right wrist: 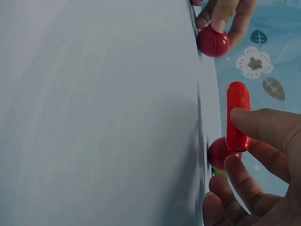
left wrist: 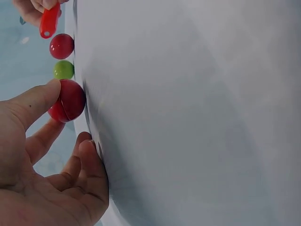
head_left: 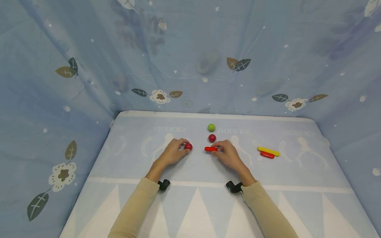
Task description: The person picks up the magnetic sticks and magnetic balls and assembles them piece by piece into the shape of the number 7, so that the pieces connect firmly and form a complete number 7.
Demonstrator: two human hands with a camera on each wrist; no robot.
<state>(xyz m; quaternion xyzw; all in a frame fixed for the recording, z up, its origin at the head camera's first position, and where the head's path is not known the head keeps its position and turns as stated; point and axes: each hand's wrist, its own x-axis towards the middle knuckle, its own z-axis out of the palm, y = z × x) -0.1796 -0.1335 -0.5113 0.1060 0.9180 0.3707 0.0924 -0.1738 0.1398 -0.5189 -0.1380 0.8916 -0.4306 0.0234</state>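
Note:
My left hand point(head_left: 173, 152) pinches a glossy red ball point(head_left: 188, 147) with a seam round it, thumb on one side and a finger on the other. In the left wrist view this red ball point(left wrist: 69, 100) sits right at the cloth surface, the other fingers curled loosely below. Between thumb and fingers, my right hand point(head_left: 228, 154) holds a short red plastic stick point(head_left: 210, 149), its ribbed body point(right wrist: 238, 113) raised off the cloth in the right wrist view. Just beyond the stick lie a second red ball point(head_left: 212, 138) and, behind that, a green ball point(head_left: 211, 127).
To the right, a yellow stick point(head_left: 269, 151) and another red stick point(head_left: 267, 155) lie side by side on the patterned tablecloth point(head_left: 196, 172). Blue printed curtains point(head_left: 190, 49) hang behind and at both sides. Black wrist-worn devices point(head_left: 233, 187) show at both cuffs.

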